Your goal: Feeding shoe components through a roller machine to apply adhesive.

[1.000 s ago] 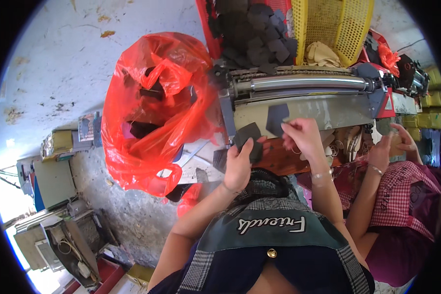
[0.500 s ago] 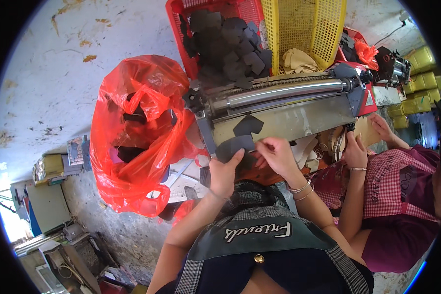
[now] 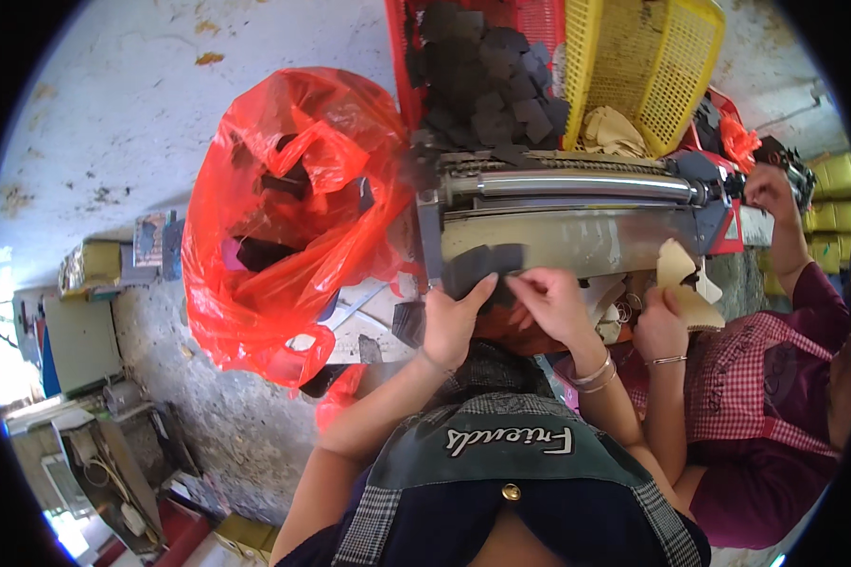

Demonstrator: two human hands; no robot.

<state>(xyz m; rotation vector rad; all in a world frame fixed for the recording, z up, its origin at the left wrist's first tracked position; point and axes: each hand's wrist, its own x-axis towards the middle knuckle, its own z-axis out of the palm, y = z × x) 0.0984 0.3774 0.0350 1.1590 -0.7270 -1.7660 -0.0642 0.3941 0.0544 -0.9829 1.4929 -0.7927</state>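
My left hand (image 3: pixel 451 321) is closed round flat dark grey cut pieces (image 3: pixel 471 270), its thumb lying on top. Beside it, my right hand (image 3: pixel 556 307) pinches at the right edge of these pieces, with its fingers bent; how many sheets it grips is hidden. Both hands are at the near left side of a roller machine, by its smooth metal feed plate (image 3: pixel 577 238). Behind the plate runs a shiny steel roller (image 3: pixel 586 187).
A red plastic bag (image 3: pixel 298 269) with dark scraps sits left. Behind the machine stand a red crate (image 3: pixel 545 24) of dark pieces (image 3: pixel 487 90) and a yellow basket (image 3: pixel 676 71) with beige pieces (image 3: pixel 616 130). At right, a co-worker's hand (image 3: pixel 662 331) holds beige pieces (image 3: pixel 695 307).
The view has shifted, moving the machine rightward. The dark piece lying apart on the plate no longer shows separately. The co-worker's other hand has risen beside the machine's right end.
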